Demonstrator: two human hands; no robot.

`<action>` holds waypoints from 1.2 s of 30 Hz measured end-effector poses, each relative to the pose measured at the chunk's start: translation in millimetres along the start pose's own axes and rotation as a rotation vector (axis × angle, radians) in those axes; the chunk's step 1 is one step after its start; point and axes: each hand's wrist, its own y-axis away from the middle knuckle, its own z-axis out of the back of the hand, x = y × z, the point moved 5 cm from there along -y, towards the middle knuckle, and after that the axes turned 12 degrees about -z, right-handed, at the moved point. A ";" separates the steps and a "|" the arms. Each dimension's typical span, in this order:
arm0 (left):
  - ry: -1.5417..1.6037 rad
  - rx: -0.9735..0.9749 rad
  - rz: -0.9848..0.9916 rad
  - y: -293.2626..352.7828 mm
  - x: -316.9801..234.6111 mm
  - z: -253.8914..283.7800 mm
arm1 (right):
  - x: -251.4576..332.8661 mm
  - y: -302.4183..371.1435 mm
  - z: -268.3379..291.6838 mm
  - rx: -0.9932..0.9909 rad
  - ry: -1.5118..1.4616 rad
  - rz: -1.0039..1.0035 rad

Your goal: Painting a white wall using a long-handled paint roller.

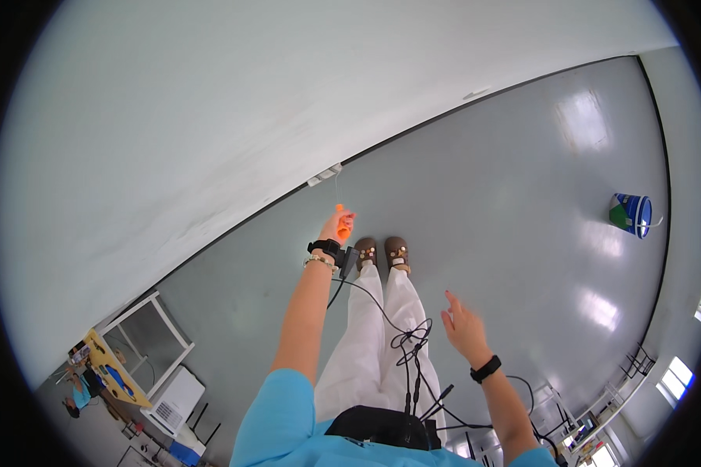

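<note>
My left hand (338,226) is closed around an orange handle-like object (344,228), whose ends show above and below the fingers. From its top a thin pale shaft or line runs toward a white box-like fitting (325,174) low on the wall; I cannot tell whether they touch. My right hand (466,331) hangs apart over the floor to the right of my legs, a little blurred. Its index finger points out, the thumb stands away from it, and nothing shows in it.
A pale wall (210,101) rises close ahead. A blue, white and green bucket (629,215) stands far right on the grey floor (483,194). Black cables (413,338) dangle before my legs. At lower left are a white frame (149,342), a yellow-topped table (109,372) and another person (86,387).
</note>
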 end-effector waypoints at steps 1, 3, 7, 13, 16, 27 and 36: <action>0.015 0.025 0.002 -8.4 -0.3 -0.6 | -2.4 2.5 -5.3 0.000 0.013 -0.010; 0.037 -0.022 -0.021 -20.3 -1.9 2.4 | -8.4 10.6 -14.4 0.040 -0.072 -0.037; 0.017 -0.034 -0.037 -27.2 -7.1 1.9 | -16.0 20.8 -24.2 0.013 -0.049 -0.041; 0.055 -0.077 0.000 7.2 -31.4 -12.7 | -21.1 28.3 -18.1 0.082 -0.078 -0.052; -0.084 0.121 -0.101 56.8 -51.7 -28.0 | -19.0 37.4 -1.7 0.075 -0.065 -0.027; -0.047 0.205 -0.107 349.7 -100.2 -22.1 | -47.7 96.1 44.7 -0.145 -0.095 0.210; -0.159 0.277 -0.349 551.8 -99.4 -24.2 | -78.9 129.0 63.7 -0.196 0.073 0.264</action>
